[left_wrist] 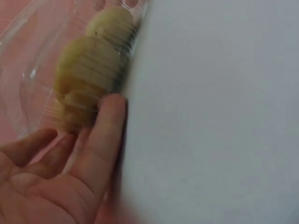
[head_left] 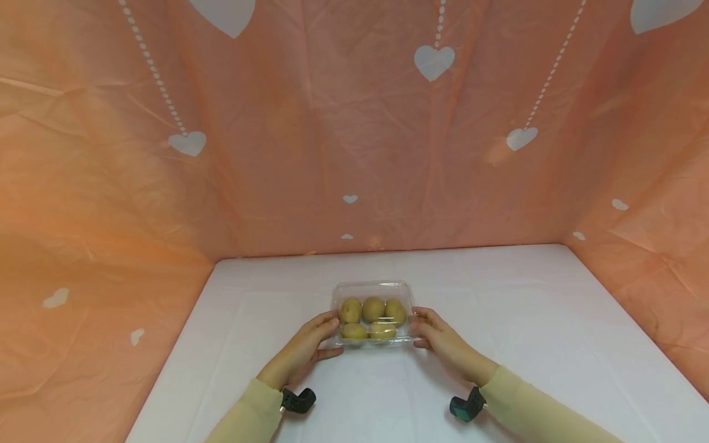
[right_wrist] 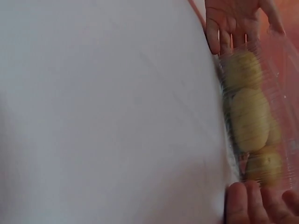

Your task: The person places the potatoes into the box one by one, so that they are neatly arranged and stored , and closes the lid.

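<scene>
A clear plastic clamshell box (head_left: 372, 289) sits at the middle of the white table, its lid down. Inside it lie several round to oval, yellow-brown pieces that look like potatoes (head_left: 373, 309). My left hand (head_left: 304, 347) holds the box by its left end, thumb at the near corner and fingers along the side. At the opposite end my right hand (head_left: 445, 344) holds it in the same way, some fingertips overlapping the plastic. In the right wrist view both hands flank the box; the left palm (right_wrist: 236, 16) faces it.
The white tabletop (head_left: 498, 295) spreads around the box. Orange-pink cloth (head_left: 332, 154) with white hearts hangs behind and along both sides of the table. Each wrist carries a small black device, the left one (head_left: 299, 400) and the right one (head_left: 467, 405).
</scene>
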A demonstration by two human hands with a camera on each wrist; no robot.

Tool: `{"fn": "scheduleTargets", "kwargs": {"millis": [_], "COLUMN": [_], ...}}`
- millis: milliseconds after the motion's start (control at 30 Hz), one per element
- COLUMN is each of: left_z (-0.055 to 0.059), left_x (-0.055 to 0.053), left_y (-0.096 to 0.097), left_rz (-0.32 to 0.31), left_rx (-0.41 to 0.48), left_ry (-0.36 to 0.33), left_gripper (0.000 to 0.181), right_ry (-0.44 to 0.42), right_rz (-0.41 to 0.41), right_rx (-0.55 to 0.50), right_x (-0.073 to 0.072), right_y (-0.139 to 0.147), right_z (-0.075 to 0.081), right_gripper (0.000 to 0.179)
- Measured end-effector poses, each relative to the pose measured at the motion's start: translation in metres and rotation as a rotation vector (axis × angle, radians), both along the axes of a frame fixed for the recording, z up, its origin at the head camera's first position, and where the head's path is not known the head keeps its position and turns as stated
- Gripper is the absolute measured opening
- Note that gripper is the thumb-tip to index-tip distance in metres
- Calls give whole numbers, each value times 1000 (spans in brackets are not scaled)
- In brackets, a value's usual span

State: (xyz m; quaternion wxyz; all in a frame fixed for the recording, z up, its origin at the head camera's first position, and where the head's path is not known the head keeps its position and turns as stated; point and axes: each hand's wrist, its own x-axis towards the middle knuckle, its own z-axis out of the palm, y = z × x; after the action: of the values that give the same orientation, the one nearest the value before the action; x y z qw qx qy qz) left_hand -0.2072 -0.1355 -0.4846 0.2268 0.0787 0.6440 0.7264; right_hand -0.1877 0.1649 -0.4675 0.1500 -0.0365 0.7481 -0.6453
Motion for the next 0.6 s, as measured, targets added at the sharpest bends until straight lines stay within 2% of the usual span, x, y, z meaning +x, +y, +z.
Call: {"fn": "scheduleTargets", "kwargs": {"millis": [200, 300, 433, 600], "left_z": [-7, -9, -10, -11], "left_x": [-2, -1, 0, 2], "left_y": [-4, -6, -6, -5], "left_rz": [-34, -46, -40, -30], "left_rx": [33, 43, 55, 48], "left_ry": [3, 11, 17, 26], "left_gripper": [70, 68, 66, 64], "right_ry": [1, -26, -67, -67], "right_rz": [4, -5, 5, 23], "right_rx": [40, 69, 77, 64], "right_x": [-2, -3, -2, -2], "right_y": [2, 2, 0, -2], "right_z": [-8, -13, -15, -17], "right_gripper": [53, 52, 53, 53]}}
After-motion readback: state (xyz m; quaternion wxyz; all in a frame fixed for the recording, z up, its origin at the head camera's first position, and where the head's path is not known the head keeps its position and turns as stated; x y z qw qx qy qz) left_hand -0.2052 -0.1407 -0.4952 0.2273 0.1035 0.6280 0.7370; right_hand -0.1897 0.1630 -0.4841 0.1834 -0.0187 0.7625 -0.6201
